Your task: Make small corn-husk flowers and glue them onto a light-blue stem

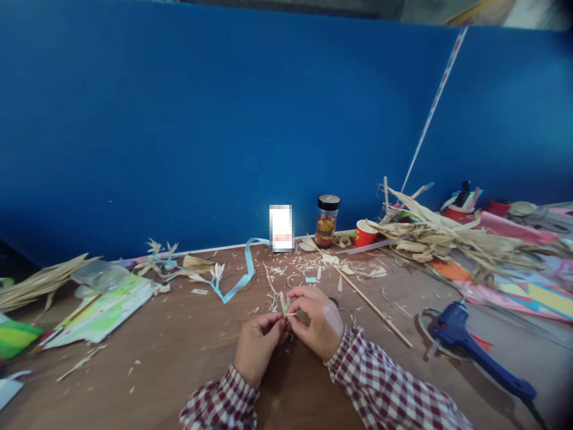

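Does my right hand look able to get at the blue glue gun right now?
Probably yes: the glue gun lies uncovered, and the thin stick between it and the right hand lies low on the table. That hand is busy, though, at a small pale piece with the left hand.

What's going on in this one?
The person's left hand and right hand are close together, pinching a small pale piece between their fingertips; its exact material is hard to tell. Pale scraps litter the brown table around and beyond them. A blue glue gun lies off to the right, out of the hands, and a heap of dried husks sits farther back on that side.
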{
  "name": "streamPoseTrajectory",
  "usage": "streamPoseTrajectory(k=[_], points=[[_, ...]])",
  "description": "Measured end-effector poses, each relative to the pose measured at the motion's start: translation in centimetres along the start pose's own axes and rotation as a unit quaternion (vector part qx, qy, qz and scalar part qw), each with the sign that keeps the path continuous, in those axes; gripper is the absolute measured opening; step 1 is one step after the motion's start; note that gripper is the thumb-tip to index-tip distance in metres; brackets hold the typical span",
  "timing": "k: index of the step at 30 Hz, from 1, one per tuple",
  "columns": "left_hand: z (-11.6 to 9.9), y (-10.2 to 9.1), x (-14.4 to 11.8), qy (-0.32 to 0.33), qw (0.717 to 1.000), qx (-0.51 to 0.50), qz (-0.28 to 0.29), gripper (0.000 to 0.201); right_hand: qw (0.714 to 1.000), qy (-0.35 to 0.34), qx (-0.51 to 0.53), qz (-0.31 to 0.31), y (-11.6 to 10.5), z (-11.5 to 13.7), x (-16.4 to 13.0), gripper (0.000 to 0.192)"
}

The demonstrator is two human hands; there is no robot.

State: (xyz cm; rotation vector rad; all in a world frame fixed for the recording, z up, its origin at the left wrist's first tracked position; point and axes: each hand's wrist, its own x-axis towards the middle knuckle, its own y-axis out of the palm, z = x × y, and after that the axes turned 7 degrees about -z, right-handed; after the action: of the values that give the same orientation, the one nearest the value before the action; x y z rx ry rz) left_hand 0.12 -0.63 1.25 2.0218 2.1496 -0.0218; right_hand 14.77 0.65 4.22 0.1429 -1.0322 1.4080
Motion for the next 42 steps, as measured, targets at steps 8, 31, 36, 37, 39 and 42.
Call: streamPoseTrajectory(k=[8,31,36,37,39,42], points=[[-0.33,0.02,-0.22,0.019,1.0,0.017,0.01,0.026,1.0,0.004,0.003,0.001,0.0,0.04,0.05,0.01],[0.43,-0.78,0.17,0.048,0.997,0.025,-0.052,0.021,0.999,-0.03,0.008,-0.006,-0.09,0.41,0.07,0.013],[0.43,-0.7,0.13,0.051,0.996,-0.015,-0.068,0.02,0.997,-0.08,-0.015,-0.011,-0.35,0.71,-0.08,0.013],[0.41,-0.69,0.12,0.048,0.996,-0.022,-0.066,0.021,0.996,-0.09,-0.019,-0.011,-0.37,0.78,-0.11,0.014],[0.38,-0.69,0.12,0.044,0.997,-0.03,-0.062,0.023,0.994,-0.104,-0.024,-0.01,-0.37,0.87,-0.16,0.014],[0.43,-0.71,0.2,0.043,0.997,-0.035,-0.062,0.026,0.994,-0.109,-0.025,-0.016,-0.25,0.78,-0.26,0.014]])
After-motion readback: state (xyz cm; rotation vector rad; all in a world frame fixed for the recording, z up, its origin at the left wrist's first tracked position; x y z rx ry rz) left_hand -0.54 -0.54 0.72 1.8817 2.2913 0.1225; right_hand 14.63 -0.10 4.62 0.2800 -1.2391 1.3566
